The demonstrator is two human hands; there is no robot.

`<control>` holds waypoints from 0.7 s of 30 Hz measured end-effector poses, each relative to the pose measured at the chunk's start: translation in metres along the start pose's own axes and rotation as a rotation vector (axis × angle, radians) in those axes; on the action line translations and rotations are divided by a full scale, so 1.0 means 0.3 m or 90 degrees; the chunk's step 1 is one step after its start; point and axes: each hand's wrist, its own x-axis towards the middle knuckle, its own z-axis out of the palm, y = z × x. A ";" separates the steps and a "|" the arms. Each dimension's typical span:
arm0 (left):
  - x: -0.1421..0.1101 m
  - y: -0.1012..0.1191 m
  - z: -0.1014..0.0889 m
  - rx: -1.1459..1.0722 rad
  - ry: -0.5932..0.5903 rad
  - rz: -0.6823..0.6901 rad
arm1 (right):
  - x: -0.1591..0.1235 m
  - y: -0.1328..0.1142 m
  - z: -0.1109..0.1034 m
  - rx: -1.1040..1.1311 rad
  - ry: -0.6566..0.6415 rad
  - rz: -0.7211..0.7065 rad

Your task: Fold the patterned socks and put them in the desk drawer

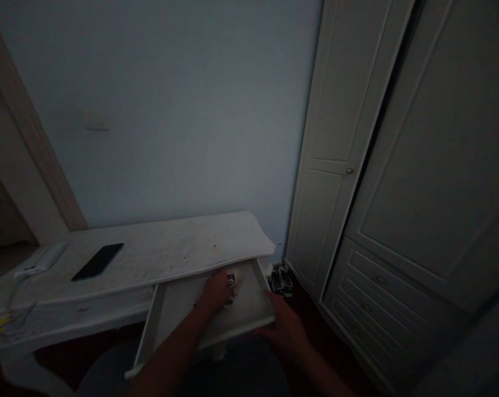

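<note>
A pulled-out white drawer (pixel 175 314) juts from the white table (pixel 150 248). My left hand (pixel 215 289) reaches down into it, fingers curled over a small crumpled brown-and-white thing (pixel 231 280). It looks like a cloth, but the dim light and my hand hide most of it. At the drawer's front right corner is my right hand (pixel 282 322), which grips the edge with the thumb below the front panel. A knob (pixel 219 353) shows under the front panel.
On the tabletop lie a dark phone (pixel 98 262) and, farther left, a white object (pixel 40 260) with a cable. Dark shoes (pixel 281 281) stand on the floor beyond the table's right end. A white wardrobe (pixel 327 165) rises at the right, near my right arm.
</note>
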 end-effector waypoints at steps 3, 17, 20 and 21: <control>0.029 0.108 0.029 0.004 -0.030 0.069 | -0.002 -0.001 0.001 0.001 0.002 -0.002; -0.084 -0.122 -0.054 0.029 -0.300 0.215 | 0.003 -0.011 -0.014 -0.024 -0.009 0.035; -0.124 -0.233 -0.084 0.051 -0.317 0.175 | 0.005 -0.008 -0.015 -0.026 -0.010 0.040; -0.136 -0.260 -0.089 0.057 -0.310 0.161 | 0.006 -0.006 -0.014 -0.025 -0.010 0.039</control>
